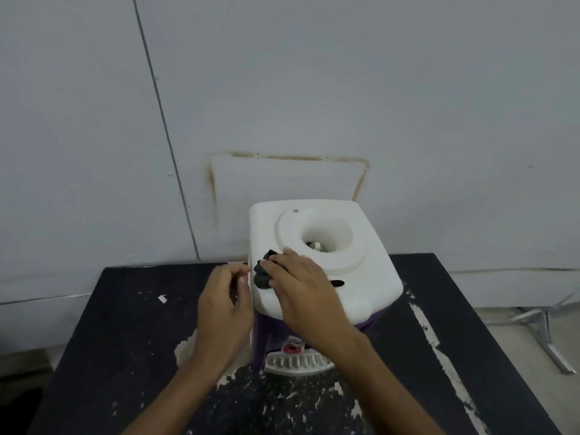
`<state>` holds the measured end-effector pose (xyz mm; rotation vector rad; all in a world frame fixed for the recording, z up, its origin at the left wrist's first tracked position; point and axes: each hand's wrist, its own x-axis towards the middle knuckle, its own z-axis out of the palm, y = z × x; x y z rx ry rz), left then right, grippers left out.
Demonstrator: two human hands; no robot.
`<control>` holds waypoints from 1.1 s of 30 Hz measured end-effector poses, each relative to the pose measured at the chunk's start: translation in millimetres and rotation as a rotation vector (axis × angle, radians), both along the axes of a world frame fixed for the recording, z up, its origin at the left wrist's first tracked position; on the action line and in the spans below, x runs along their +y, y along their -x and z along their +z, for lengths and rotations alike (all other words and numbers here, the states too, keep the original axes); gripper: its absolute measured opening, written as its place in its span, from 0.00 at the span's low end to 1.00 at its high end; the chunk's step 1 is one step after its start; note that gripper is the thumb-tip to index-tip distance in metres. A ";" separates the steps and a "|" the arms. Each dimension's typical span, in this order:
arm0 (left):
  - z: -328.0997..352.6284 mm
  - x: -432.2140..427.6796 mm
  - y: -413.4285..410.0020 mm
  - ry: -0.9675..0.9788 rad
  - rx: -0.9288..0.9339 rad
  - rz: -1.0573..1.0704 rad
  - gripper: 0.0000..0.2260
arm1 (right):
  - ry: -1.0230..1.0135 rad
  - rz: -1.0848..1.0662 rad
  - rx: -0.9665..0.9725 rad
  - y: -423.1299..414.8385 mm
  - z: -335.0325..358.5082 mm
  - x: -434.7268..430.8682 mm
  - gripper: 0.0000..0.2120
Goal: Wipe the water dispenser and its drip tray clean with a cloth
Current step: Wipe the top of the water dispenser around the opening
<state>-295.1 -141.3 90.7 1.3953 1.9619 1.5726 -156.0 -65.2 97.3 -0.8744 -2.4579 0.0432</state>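
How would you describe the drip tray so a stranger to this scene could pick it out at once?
Find the worn black table against the grey wall, then the white-topped water dispenser standing on it. At the foot of its purple front, below the red tap, sits the drip tray: the only white, half-round piece with a row of slots.

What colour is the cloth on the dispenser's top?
Black; the cloth shows best in the head view, under the right hand.

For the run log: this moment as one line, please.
right hand: holds dark cloth atop dispenser | left hand: beside dispenser | drip tray: untouched
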 end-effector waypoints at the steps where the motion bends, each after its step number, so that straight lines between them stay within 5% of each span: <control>1: -6.0 -2.4 -5.8 -0.016 0.044 -0.010 0.07 | -0.004 0.038 -0.054 1.1 3.1 10.1 0.17; 12: -20.1 -1.6 -44.8 0.014 0.637 0.202 0.10 | 0.013 -0.015 -0.469 75.1 37.2 82.9 0.22; 17: -16.8 2.2 -51.0 0.035 0.603 0.269 0.09 | 0.261 -0.098 -0.430 93.8 44.1 136.4 0.21; 22: -21.2 -1.3 -49.6 0.048 0.550 0.260 0.07 | 0.120 0.292 -0.339 56.1 30.1 79.1 0.14; 25: -21.8 -2.6 -51.1 0.049 0.540 0.255 0.06 | 0.096 0.482 -0.320 27.7 16.9 50.0 0.19; 33: -13.9 2.0 -48.1 0.066 0.583 0.207 0.07 | 0.256 0.164 -0.432 77.6 46.5 129.7 0.16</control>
